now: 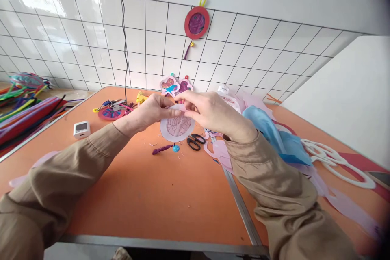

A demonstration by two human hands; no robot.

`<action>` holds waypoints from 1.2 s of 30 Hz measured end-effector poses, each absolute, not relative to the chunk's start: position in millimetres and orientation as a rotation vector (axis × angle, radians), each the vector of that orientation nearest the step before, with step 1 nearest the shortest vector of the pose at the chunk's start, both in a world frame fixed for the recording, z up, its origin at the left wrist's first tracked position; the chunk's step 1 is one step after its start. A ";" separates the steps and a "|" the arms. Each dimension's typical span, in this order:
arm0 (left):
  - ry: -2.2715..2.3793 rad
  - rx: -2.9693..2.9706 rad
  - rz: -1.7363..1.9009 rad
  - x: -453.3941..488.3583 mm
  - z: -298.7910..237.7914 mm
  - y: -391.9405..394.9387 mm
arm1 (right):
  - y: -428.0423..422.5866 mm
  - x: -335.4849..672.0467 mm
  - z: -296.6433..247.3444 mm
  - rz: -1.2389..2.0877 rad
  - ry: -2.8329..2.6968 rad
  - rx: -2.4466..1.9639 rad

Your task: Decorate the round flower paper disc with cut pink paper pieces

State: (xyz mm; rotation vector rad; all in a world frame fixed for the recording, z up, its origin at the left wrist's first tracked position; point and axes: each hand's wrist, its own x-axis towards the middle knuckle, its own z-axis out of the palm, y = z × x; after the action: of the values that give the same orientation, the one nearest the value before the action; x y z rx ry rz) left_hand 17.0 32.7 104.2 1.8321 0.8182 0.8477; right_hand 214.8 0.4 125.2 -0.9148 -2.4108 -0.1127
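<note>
Between my two hands hangs a round white-rimmed paper pendant [177, 126] with a line drawing in its middle. My left hand [154, 110] pinches its upper left edge between thumb and fingers. At the upper right edge, my right hand [207, 109] has its thumb and fingers closed on the pendant's top; what exactly lies under those fingertips is hidden. Below the pendant dangle a blue bead [176, 148] and a purple tassel [162, 150]. Black-handled scissors [196, 142] lie on the table just right of the pendant.
On the orange table [146, 199] are a white box-shaped device [82, 129], a red round ornament [111, 113], pink paper scraps [222, 150] and blue sheets [268, 130]. Pipe cleaners [30, 118] lie at the left. A red-rimmed ornament [196, 23] hangs on the tiled wall.
</note>
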 end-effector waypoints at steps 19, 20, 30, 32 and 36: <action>0.744 1.884 1.016 15.9 106.7 24.9 | 5.7 212.0 123.6 -0.117 -2.037 -0.889; 0.745 1.873 1.015 15.5 107.2 24.7 | 5.0 212.6 124.8 -0.055 -1.992 -0.914; 0.756 1.818 1.009 13.0 110.7 24.1 | 8.0 209.6 121.7 0.475 -1.988 -0.935; 0.750 1.810 1.010 12.2 111.2 23.9 | 10.0 208.0 119.6 0.498 -1.956 -0.913; 0.744 1.789 1.024 11.8 110.6 24.7 | 10.1 205.9 117.7 0.479 -1.903 -0.955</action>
State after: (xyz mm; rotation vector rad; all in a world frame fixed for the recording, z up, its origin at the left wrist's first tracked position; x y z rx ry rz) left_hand 11.8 24.7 110.6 1.7887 0.7440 1.0240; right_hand 205.9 10.1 117.7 -0.9549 -1.9025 0.4789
